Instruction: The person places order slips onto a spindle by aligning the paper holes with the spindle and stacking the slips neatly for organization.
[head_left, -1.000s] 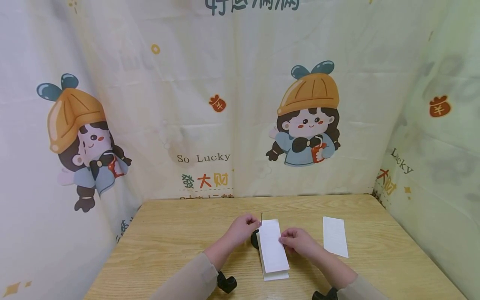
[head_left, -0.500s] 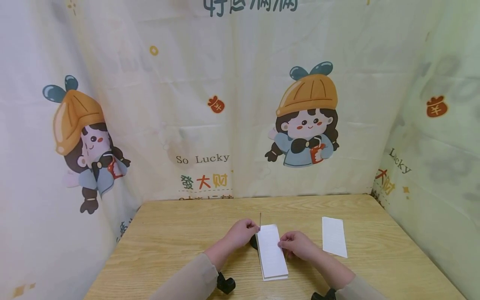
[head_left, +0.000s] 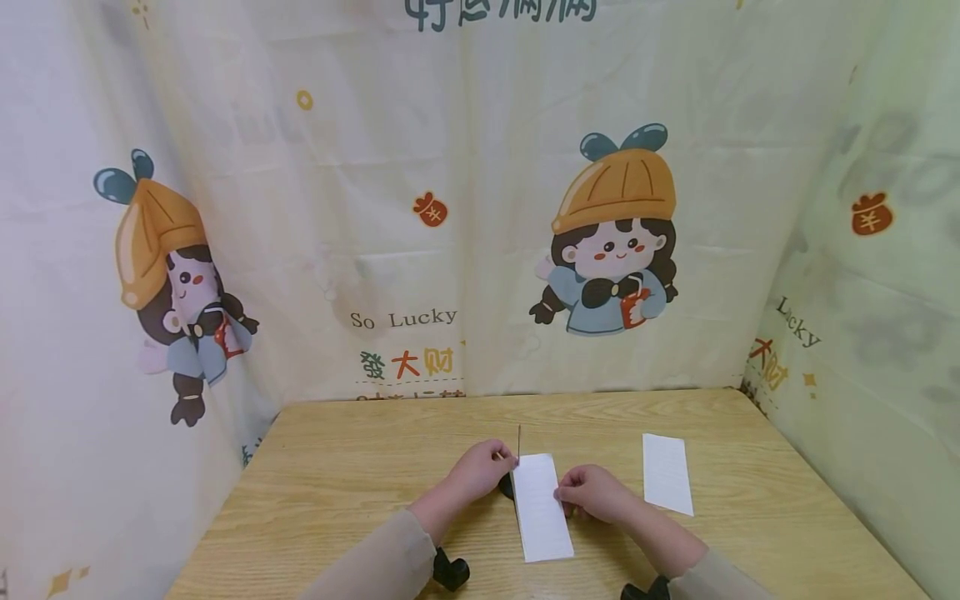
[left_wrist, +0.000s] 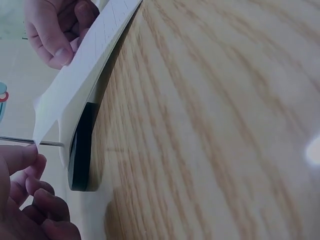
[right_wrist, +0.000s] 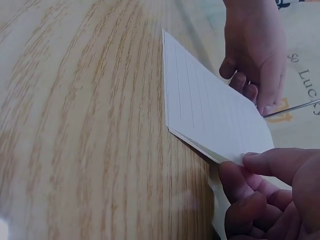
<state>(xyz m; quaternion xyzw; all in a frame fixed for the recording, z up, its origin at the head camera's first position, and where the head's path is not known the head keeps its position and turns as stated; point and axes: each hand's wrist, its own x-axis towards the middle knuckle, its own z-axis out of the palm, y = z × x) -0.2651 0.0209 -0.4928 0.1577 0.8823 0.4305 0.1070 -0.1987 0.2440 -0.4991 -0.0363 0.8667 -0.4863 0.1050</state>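
A thin metal spike [head_left: 519, 442] stands upright on a black base [left_wrist: 81, 155], partly covered by ruled white paper [head_left: 543, 512]. In the left wrist view, the spike passes by the top sheet's far left corner, with a gap between that sheet and the paper below. My left hand [head_left: 480, 468] pinches this corner beside the spike. On the right edge, thumb and fingers of my right hand [head_left: 594, 490] pinch the paper. The right wrist view shows the ruled sheet [right_wrist: 210, 105] lying over at least one other, edges nearly lined up.
Another white sheet [head_left: 667, 473] lies on the wooden table [head_left: 360, 467] to the right of my right hand. A printed curtain [head_left: 495, 250] hangs behind the table and at both sides. Black wrist-camera mounts [head_left: 451, 570] sit by both sleeves.
The top sheet has come down and nearer to me, so its near edge now covers the lower paper's edge. Both hands have moved slightly down with it.
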